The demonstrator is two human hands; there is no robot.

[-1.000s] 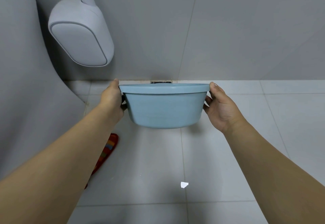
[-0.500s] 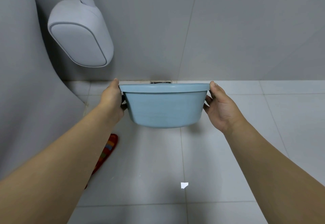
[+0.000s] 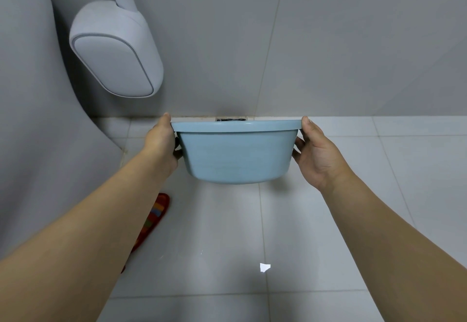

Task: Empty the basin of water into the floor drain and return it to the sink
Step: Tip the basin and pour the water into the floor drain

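Nothing has moved much: the left hand (image 3: 161,142) and right hand (image 3: 316,155) still clamp the blue basin (image 3: 236,155) level, above the floor, near the far floor drain (image 3: 230,119); pouring seems not started.

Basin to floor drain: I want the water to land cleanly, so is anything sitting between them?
Nothing visible does. The basin, held by left hand and right hand, hangs before the floor drain; only bare tile shows.
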